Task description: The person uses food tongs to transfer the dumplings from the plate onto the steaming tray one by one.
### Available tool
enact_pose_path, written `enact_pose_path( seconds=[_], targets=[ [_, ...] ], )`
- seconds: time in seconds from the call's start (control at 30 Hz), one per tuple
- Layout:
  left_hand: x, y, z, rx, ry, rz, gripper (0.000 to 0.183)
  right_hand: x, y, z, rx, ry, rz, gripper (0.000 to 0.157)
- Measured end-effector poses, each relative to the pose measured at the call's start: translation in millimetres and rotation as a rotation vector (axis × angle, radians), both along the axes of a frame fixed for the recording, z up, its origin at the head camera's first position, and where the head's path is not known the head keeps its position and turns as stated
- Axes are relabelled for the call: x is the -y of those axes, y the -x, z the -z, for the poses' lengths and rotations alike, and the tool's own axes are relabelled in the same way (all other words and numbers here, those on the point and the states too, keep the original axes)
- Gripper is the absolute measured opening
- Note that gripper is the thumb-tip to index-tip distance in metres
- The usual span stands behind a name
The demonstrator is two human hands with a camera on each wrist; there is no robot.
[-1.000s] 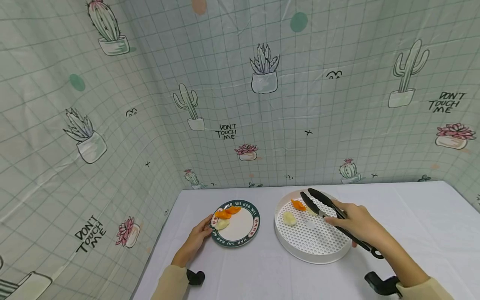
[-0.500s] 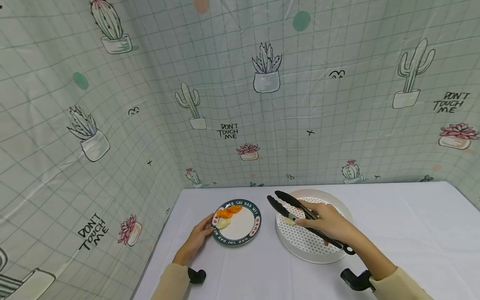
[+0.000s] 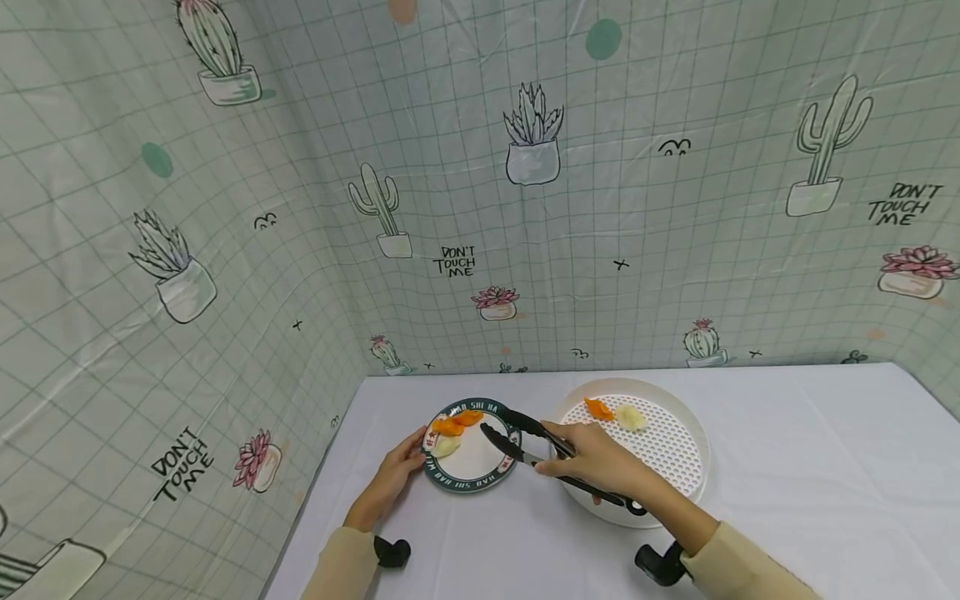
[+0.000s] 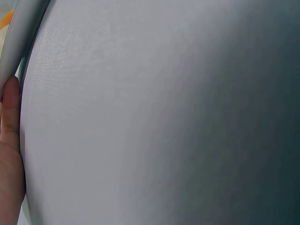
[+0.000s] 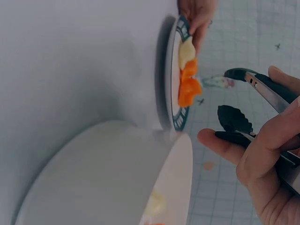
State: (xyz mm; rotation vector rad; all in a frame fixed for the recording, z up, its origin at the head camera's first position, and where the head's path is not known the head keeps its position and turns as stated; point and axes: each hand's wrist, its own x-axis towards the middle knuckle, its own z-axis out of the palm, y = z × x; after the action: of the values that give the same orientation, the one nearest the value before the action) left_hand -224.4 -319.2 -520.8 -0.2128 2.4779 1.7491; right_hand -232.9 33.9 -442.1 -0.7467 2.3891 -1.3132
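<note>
My left hand (image 3: 390,479) pinches the left rim of a small white plate (image 3: 480,458) with a green lettered border. Two orange pieces (image 3: 447,427) and a pale yellow piece (image 3: 447,447) lie on its left half. My right hand (image 3: 600,458) grips black-tipped tongs (image 3: 501,442), whose tips are spread over the plate's right side with nothing between them. Beneath this hand is a round white tray (image 3: 693,467) with a perforated base. It bears an orange piece (image 3: 599,409) and a pale yellow piece (image 3: 631,417); my hand hides its front left part.
A white cloth (image 3: 810,467) covers the table. Grid-patterned fabric (image 3: 570,233) with cactus prints hangs behind and along the left. Black camera mounts (image 3: 660,565) stick out from both wrists. The left wrist view shows mostly cloth and a little of the plate's underside.
My right hand has carried the spread tongs left, from above the tray to above the plate's right side. My left hand has stayed on the plate's rim.
</note>
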Motion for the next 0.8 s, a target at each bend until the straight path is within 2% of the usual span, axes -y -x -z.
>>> enact_pose_path(
  seconds=[0.33, 0.8],
  targets=[
    [3, 0.3, -1.5, -0.013, 0.000, 0.012, 0.054, 38, -2.7, 10.3, 0.023, -0.019, -0.022, 0.077],
    [2, -0.3, 0.5, -0.019, 0.017, 0.022, 0.054, 73, -9.0, 31.1, -0.015, -0.034, -0.059, 0.078]
  ],
)
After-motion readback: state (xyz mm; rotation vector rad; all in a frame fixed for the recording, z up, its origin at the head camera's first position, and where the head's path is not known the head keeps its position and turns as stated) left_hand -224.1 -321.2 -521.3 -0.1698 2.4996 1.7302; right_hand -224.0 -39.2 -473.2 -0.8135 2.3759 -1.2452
